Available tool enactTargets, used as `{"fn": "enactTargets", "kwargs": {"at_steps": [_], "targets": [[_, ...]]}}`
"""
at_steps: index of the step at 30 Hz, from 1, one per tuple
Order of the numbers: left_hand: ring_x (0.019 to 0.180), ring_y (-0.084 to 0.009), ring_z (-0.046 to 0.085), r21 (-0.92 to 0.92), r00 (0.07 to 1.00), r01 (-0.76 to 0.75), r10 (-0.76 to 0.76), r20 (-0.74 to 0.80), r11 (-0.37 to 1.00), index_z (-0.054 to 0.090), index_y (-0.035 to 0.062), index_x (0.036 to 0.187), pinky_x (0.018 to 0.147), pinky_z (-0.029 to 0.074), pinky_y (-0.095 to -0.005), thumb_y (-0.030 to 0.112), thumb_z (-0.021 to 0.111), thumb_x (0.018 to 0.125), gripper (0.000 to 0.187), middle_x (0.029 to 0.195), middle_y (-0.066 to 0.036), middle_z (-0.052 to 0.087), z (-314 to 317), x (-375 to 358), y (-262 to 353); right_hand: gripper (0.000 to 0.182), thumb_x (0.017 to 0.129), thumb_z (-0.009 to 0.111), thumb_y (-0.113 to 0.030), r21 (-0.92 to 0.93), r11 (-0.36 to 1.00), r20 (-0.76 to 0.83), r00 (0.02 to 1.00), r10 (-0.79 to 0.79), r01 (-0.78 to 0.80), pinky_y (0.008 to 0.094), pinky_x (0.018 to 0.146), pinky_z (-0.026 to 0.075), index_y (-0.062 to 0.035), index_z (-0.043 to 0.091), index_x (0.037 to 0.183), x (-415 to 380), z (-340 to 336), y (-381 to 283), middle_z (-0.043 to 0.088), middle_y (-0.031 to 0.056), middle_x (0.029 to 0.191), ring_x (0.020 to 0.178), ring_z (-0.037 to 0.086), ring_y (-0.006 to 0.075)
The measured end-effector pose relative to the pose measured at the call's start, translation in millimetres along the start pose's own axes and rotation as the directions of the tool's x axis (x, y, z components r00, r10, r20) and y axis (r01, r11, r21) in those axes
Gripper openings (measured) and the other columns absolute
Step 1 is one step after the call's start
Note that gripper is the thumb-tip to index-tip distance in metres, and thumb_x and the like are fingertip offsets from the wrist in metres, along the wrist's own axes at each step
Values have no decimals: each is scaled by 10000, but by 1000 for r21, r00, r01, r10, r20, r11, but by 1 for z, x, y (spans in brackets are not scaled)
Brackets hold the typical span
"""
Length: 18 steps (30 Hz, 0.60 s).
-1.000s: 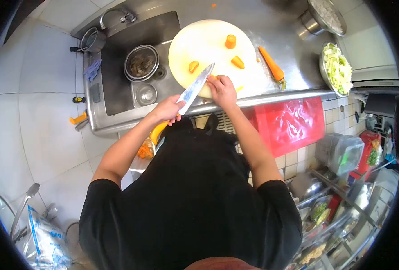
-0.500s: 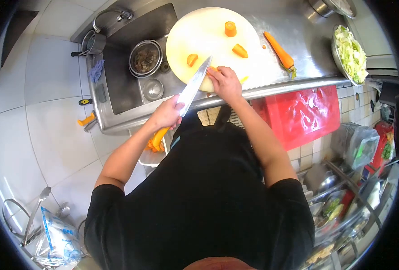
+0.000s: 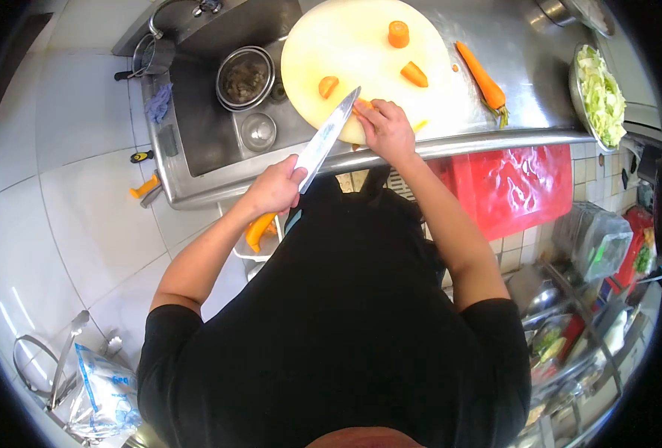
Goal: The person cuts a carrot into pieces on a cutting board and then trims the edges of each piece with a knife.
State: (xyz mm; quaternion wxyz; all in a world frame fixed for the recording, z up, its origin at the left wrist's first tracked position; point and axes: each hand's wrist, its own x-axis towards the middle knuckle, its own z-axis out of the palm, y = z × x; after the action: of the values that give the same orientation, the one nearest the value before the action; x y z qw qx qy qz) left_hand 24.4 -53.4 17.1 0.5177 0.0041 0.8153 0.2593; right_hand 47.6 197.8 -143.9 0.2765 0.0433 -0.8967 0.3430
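Observation:
My left hand (image 3: 277, 185) is closed around the yellow handle of a large kitchen knife (image 3: 329, 140). The blade points up and to the right, its tip over the round white cutting board (image 3: 349, 45). Close to the tip, the fingers of my right hand (image 3: 390, 133) pinch a piece of carrot (image 3: 361, 107) at the board's near edge; the fingers partly cover it. Also on the board are a carrot stub (image 3: 399, 34), a cut carrot chunk (image 3: 414, 75) and a smaller carrot piece (image 3: 328, 86). A whole carrot (image 3: 482, 73) lies on the steel counter to the right.
Left of the board is a steel sink (image 3: 196, 138) with nested bowls (image 3: 246, 78). A bowl of chopped cabbage (image 3: 601, 97) stands at the counter's right end. Below the counter edge are a red plastic container (image 3: 514, 190) and a white bin (image 3: 250, 246) holding orange scraps.
The camera view has shifted a little, so the counter sits higher and further right in the picture. Both hands keep nearly the same hold on the knife and the carrot piece.

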Motion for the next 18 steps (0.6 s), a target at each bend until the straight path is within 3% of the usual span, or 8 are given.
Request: {"fn": "enactTargets", "kwargs": {"at_steps": [14, 18], "targets": [[447, -174, 576, 92, 999, 34, -36, 14, 995, 511, 19, 1242, 471, 477, -354, 247, 438, 1122, 268, 677, -107, 632, -7, 3, 14, 286, 863, 807, -176, -34, 999, 36, 999, 6, -5, 396, 775, 521, -189, 787, 1148, 2, -1, -3, 670, 57, 1009, 848, 641, 240], [459, -227, 617, 92, 1000, 1, -2, 6, 996, 529, -3, 1234, 483, 519, -389, 234, 426, 1109, 287, 666, -125, 637, -8, 15, 19, 292, 859, 811, -177, -34, 999, 65, 998, 24, -22, 396, 775, 519, -194, 787, 1149, 1, -2, -2, 674, 47, 1016, 843, 642, 235]]}}
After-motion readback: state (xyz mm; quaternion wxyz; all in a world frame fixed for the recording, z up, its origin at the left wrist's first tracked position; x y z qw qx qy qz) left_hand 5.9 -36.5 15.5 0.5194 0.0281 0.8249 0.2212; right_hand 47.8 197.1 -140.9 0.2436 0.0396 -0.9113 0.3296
